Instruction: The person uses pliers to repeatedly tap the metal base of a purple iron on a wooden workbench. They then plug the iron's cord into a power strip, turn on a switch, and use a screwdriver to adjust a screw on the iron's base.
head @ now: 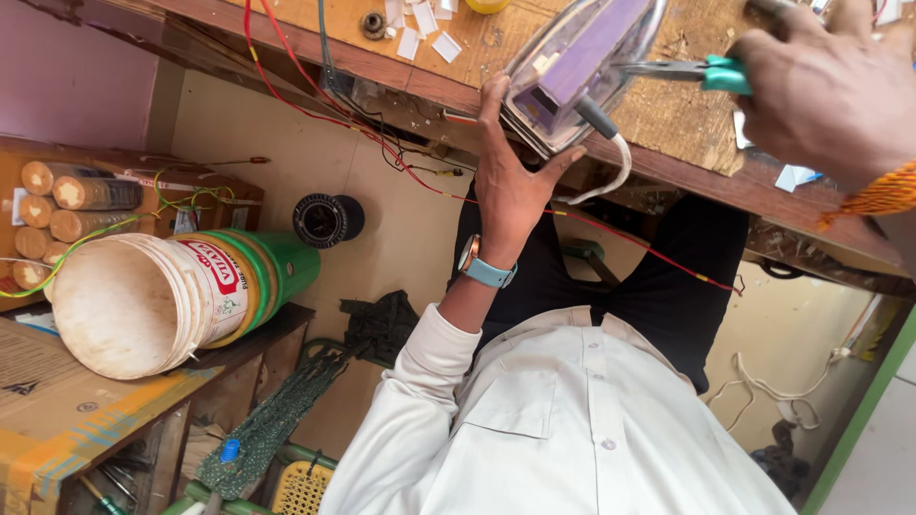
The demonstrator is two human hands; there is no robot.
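From my seat the head view comes in turned over, so the wooden workbench (668, 114) runs across the top of the picture with its worn, scratched top and a dark edge strip. On it I see small white paper slips (425, 29) scattered beside a round metal knob (373, 24), and red wires (315, 105) trail off the bench edge and across the pale cream wall below. My left hand (510, 181) is wrapped around the rear end of a clothes iron (572, 72), fingers apart and pressed to its metal shell, holding it tilted at the bench edge; its purple body faces the camera and a white cord (611, 176) curls out of its back. My right hand (830, 91) is closed on the teal handles of a pair of needle-nose pliers (682, 70), whose tips reach the iron's body. A blue-strapped watch (485, 269) sits on the left wrist, above a white shirt sleeve. To the side, a white plastic bucket (143, 300) with a green bucket nested behind it lies on a low shelf covered in cardboard (57, 401), near wooden-cored spools (67, 205) on a rack and a black spool (324, 219) by the wall. A green netted cloth (277, 420) hangs lower down.
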